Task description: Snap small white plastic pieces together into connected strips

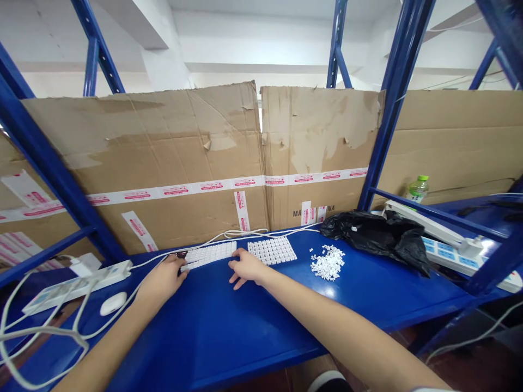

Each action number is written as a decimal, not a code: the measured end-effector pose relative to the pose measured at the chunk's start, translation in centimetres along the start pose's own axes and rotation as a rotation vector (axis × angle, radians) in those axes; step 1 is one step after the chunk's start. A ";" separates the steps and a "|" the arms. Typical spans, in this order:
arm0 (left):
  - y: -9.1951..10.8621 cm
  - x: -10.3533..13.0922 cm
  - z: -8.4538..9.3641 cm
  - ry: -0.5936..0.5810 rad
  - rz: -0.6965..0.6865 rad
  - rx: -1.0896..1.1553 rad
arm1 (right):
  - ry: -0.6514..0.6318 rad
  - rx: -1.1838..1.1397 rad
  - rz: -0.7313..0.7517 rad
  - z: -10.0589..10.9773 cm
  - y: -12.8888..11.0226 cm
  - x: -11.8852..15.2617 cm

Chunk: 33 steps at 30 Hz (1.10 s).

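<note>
A white keyboard [210, 253] lies on the blue shelf top, with a dark patch at its left end. My left hand [161, 279] is at that end, its thumb and fingers closed about the corner. At the keyboard's right end is my right hand [248, 267], palm down, fingers apart, with the upper fingertip at the edge. Just right of this hand lies a panel of white keycaps in rows [272, 250]. Farther right there is a loose heap of small white pieces [328, 263], too small to name surely.
A black plastic bag [376, 237] lies at the right, near a power strip [449, 253] and a green-capped bottle [417, 189]. To the left are a white mouse [113, 304], another power strip [81, 286] and looped white cables [44, 329]. Cardboard [183, 141] and blue posts [392, 103] stand behind.
</note>
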<state>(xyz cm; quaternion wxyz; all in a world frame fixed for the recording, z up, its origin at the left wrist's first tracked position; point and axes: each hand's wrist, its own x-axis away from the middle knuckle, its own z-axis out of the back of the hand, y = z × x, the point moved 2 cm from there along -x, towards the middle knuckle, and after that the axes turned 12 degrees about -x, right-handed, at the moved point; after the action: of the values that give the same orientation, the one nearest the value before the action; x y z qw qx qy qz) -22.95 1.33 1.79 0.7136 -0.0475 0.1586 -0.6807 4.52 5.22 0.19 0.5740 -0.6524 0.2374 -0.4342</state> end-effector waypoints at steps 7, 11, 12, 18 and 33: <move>-0.1 -0.7 -0.1 0.011 -0.077 0.008 | 0.002 0.006 -0.007 0.0 0.1 -0.3; -0.3 -0.9 -0.3 0.022 -0.093 0.036 | -0.005 0.010 -0.015 0.1 -0.1 -0.1; -0.4 -0.9 -0.3 0.024 -0.091 0.040 | -0.006 0.011 -0.017 0.1 -0.1 -0.1; -0.9 -1.1 -0.8 0.025 -0.070 0.041 | -0.008 0.015 -0.013 0.2 0.0 -0.3; -1.2 -1.9 -0.8 -0.008 -0.092 0.088 | 0.000 0.043 -0.018 0.2 -0.6 0.5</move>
<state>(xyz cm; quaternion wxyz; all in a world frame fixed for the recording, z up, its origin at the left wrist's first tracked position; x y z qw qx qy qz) -24.35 3.20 1.71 0.6836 -0.0258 0.1234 -0.7189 4.80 5.09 0.95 0.5842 -0.6419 0.2220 -0.4443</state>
